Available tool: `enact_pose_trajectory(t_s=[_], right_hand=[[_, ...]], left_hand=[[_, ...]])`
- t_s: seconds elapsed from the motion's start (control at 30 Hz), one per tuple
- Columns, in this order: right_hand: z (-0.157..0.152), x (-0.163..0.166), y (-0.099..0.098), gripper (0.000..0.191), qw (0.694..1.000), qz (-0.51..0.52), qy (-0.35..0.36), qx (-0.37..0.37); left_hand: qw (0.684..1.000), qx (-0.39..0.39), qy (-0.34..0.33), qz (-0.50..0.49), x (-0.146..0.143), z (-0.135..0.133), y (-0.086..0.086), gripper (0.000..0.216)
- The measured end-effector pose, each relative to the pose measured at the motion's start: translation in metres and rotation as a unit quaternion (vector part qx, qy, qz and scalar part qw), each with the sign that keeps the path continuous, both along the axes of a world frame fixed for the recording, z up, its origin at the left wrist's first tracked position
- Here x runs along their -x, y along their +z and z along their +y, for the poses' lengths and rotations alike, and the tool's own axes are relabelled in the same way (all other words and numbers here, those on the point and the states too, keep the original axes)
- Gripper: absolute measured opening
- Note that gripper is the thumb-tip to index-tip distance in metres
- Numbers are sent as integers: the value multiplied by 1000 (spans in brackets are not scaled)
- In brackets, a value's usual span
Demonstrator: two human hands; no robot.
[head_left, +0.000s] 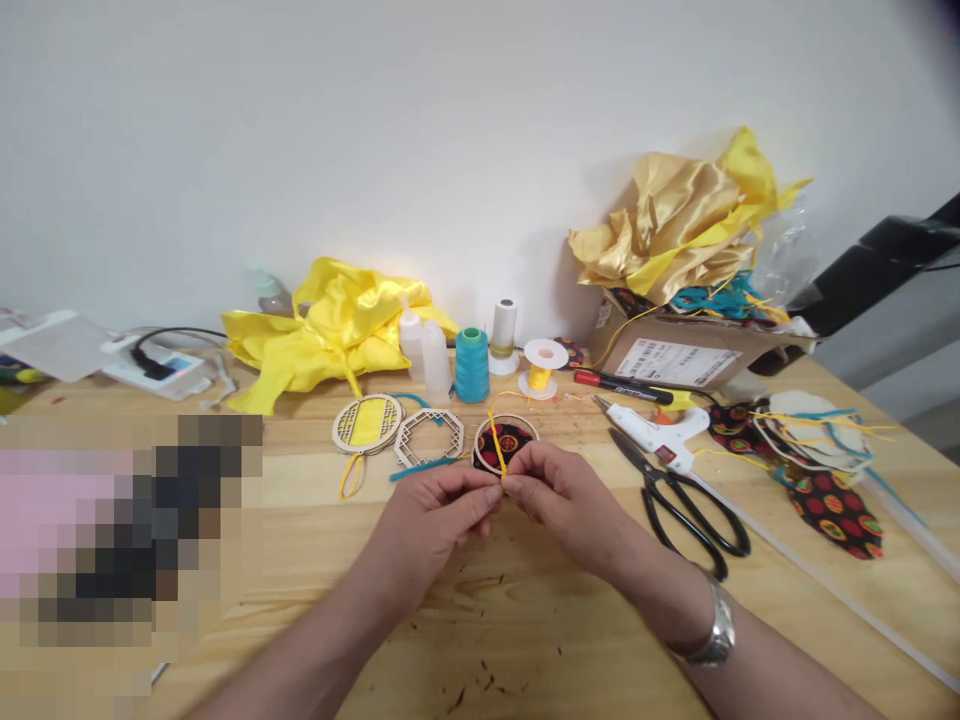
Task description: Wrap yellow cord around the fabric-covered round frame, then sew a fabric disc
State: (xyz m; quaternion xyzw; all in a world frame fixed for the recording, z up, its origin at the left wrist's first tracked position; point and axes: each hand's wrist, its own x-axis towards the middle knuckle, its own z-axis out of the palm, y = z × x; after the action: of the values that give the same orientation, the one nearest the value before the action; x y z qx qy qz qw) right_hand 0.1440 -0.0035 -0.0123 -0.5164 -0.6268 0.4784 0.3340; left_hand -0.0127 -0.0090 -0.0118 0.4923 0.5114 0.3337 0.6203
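My left hand and my right hand meet near the middle of the table, both with fingertips pinched on a yellow cord. The cord runs from my fingers up across a round wooden ring backed by dark patterned fabric. Just behind the ring stands a spool of yellow thread. Left of it lie an octagonal wooden lattice frame with a blue cord, and a round lattice piece with yellow fabric and a yellow loop. My fingers hide the pinched end.
Black-handled scissors and a white glue gun lie to the right, beside a long white stick. Behind are a teal thread cone, squeeze bottles, yellow fabric and a cardboard box heaped with cloth.
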Motion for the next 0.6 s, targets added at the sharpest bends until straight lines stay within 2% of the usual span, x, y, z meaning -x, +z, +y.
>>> enact_pose_trajectory(t_s=[0.37, 0.6], right_hand=[[1, -2, 5, 14, 985, 125, 41, 116], [2, -3, 5, 14, 981, 133, 47, 129]], left_hand=[[993, 41, -3, -107, 1, 0, -3, 9], [985, 72, -4, -156, 0, -1, -4, 8]])
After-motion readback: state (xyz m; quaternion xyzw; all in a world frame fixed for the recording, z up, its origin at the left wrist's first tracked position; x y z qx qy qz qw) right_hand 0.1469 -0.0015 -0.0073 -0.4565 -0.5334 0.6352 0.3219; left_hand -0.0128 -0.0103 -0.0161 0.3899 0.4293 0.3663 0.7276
